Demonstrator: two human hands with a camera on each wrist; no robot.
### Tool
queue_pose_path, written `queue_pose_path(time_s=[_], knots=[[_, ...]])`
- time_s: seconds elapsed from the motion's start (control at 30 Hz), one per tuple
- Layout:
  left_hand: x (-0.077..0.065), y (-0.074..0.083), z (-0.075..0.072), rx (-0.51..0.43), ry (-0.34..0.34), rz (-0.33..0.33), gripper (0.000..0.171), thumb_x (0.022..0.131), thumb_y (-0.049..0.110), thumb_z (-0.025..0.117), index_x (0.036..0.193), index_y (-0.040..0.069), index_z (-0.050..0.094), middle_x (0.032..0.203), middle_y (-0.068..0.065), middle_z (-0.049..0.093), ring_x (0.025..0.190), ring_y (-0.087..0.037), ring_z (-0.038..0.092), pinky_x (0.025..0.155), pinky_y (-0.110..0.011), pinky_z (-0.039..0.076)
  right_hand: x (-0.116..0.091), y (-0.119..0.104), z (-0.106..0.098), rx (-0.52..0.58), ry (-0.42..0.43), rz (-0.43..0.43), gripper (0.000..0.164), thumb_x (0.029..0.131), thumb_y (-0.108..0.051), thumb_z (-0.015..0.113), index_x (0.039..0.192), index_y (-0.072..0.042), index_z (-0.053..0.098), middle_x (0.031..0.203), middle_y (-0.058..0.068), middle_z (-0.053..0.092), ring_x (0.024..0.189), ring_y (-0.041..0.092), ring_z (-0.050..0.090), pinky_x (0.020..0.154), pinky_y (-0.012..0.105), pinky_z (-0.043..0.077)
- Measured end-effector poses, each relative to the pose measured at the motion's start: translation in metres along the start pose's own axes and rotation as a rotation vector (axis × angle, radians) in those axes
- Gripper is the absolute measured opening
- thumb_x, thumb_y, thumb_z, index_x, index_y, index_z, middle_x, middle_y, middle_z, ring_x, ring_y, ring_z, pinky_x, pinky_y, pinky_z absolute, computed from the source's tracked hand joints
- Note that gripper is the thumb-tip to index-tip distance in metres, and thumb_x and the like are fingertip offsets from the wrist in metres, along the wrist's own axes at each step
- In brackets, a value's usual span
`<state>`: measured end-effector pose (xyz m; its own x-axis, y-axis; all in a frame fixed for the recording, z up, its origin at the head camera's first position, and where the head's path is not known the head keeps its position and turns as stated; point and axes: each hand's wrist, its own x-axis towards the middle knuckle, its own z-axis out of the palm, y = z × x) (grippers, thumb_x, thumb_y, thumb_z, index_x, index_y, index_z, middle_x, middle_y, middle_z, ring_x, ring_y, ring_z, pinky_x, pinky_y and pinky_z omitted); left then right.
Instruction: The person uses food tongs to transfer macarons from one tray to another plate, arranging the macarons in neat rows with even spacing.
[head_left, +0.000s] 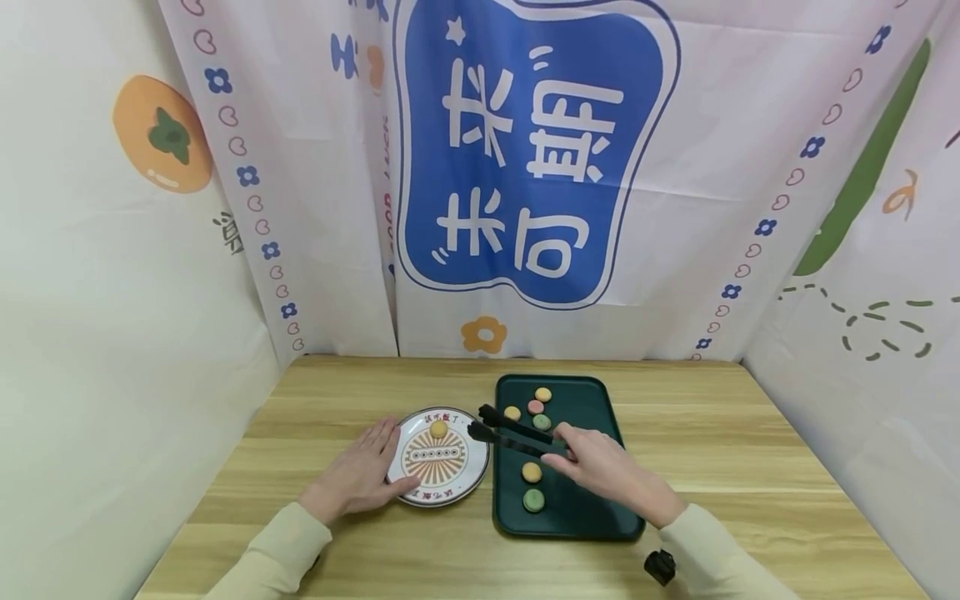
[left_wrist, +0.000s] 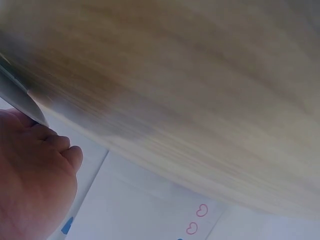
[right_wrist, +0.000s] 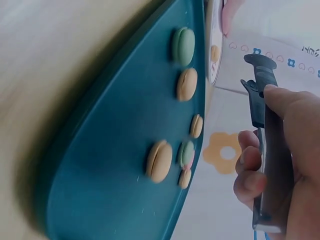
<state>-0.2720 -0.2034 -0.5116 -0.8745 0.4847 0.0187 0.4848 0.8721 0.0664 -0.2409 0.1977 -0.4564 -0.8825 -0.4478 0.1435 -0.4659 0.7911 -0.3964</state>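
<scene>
A white plate with red and orange print (head_left: 474,457) lies on the table, one yellow macaron (head_left: 438,429) on its upper part. My left hand (head_left: 363,471) rests along the plate's left rim, fingers extended and thumb on the near edge. In my right hand (head_left: 611,471) I grip black tongs (head_left: 517,425), also large in the right wrist view. Their tips are apart with nothing between them, above the gap between plate and tray. Several macarons, among them a green macaron (right_wrist: 183,46) and a pink macaron (head_left: 536,407), lie on the dark green tray (head_left: 577,517).
The wooden table (head_left: 375,558) carries the plate and, to its right, the tray with its raised rim. Printed cloth (head_left: 330,275) hangs behind the far table edge and on both sides. A small black device (head_left: 660,567) is by the right sleeve.
</scene>
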Motion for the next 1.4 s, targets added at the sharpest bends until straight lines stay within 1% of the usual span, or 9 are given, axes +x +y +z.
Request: queue_pose_path(time_s=[0.1,0.23,0.43,0.63,0.83,0.97,1.13,1.3,1.4], knots=[[0.001,-0.001,0.0,0.004,0.012,0.003,0.103,0.091,0.075,0.037,0.15,-0.01,0.028,0.16,-0.028,0.021,0.15,-0.039,0.022,0.123,-0.05,0.024,-0.004,0.006,-0.004,-0.012,0.007,-0.005,0.032,0.095,-0.045,0.061,0.098,-0.014,0.059,0.062,-0.011,0.043,0.048,0.0,0.038,0.044,0.016,0.034],[0.002,-0.002,-0.001,0.002,0.02,0.01,0.102,0.091,0.074,0.039,0.15,-0.01,0.028,0.159,-0.028,0.022,0.149,-0.04,0.023,0.123,-0.05,0.024,-0.008,0.013,-0.009,-0.014,0.003,0.012,0.032,0.095,-0.046,0.06,0.1,-0.015,0.06,0.063,-0.011,0.045,0.05,0.001,0.041,0.045,0.017,0.037],[0.001,-0.001,-0.001,0.01,0.01,0.007,0.102,0.092,0.074,0.037,0.15,-0.01,0.028,0.16,-0.028,0.021,0.149,-0.039,0.022,0.123,-0.05,0.024,-0.012,0.019,-0.016,-0.03,0.005,0.033,0.034,0.095,-0.049,0.058,0.101,-0.016,0.058,0.064,-0.01,0.045,0.052,0.001,0.041,0.046,0.018,0.037],[-0.001,0.0,-0.001,0.009,-0.003,-0.005,0.103,0.091,0.075,0.035,0.15,-0.009,0.027,0.16,-0.027,0.02,0.15,-0.038,0.021,0.123,-0.049,0.023,-0.019,0.027,-0.018,-0.036,0.002,0.014,0.038,0.095,-0.052,0.056,0.104,-0.015,0.06,0.063,-0.011,0.045,0.05,0.0,0.04,0.045,0.017,0.038],[0.0,-0.001,0.001,0.015,0.006,-0.004,0.103,0.091,0.075,0.037,0.15,-0.009,0.027,0.16,-0.027,0.02,0.15,-0.039,0.021,0.123,-0.049,0.023,-0.029,0.038,-0.017,-0.045,0.002,-0.028,0.035,0.096,-0.049,0.057,0.105,-0.015,0.061,0.062,-0.014,0.043,0.049,-0.002,0.038,0.045,0.016,0.036],[-0.001,-0.001,0.002,0.014,0.005,-0.006,0.102,0.092,0.074,0.037,0.15,-0.009,0.027,0.16,-0.027,0.019,0.15,-0.039,0.02,0.123,-0.049,0.023,-0.035,0.043,-0.019,-0.045,0.003,-0.022,0.033,0.096,-0.049,0.058,0.104,-0.018,0.06,0.063,-0.014,0.044,0.05,-0.002,0.038,0.045,0.016,0.037],[-0.001,0.0,0.003,0.002,0.006,-0.007,0.101,0.092,0.073,0.038,0.15,-0.01,0.027,0.16,-0.027,0.019,0.15,-0.039,0.02,0.123,-0.049,0.023,-0.042,0.049,-0.021,-0.079,0.022,-0.012,0.032,0.095,-0.05,0.058,0.103,-0.019,0.059,0.064,-0.013,0.043,0.051,-0.002,0.037,0.045,0.016,0.036],[-0.001,0.0,0.003,0.003,0.01,-0.005,0.1,0.093,0.072,0.038,0.15,-0.01,0.027,0.16,-0.027,0.019,0.15,-0.039,0.021,0.123,-0.049,0.023,-0.046,0.053,-0.022,-0.101,0.047,-0.028,0.026,0.094,-0.046,0.062,0.1,-0.021,0.058,0.064,-0.014,0.042,0.052,-0.003,0.037,0.046,0.015,0.035],[-0.001,0.0,0.002,0.004,0.009,-0.006,0.1,0.093,0.072,0.037,0.15,-0.009,0.027,0.16,-0.027,0.019,0.15,-0.038,0.02,0.123,-0.049,0.023,-0.048,0.055,-0.022,-0.11,0.057,-0.033,0.026,0.095,-0.046,0.061,0.1,-0.021,0.058,0.066,-0.014,0.042,0.054,-0.003,0.037,0.048,0.015,0.035]])
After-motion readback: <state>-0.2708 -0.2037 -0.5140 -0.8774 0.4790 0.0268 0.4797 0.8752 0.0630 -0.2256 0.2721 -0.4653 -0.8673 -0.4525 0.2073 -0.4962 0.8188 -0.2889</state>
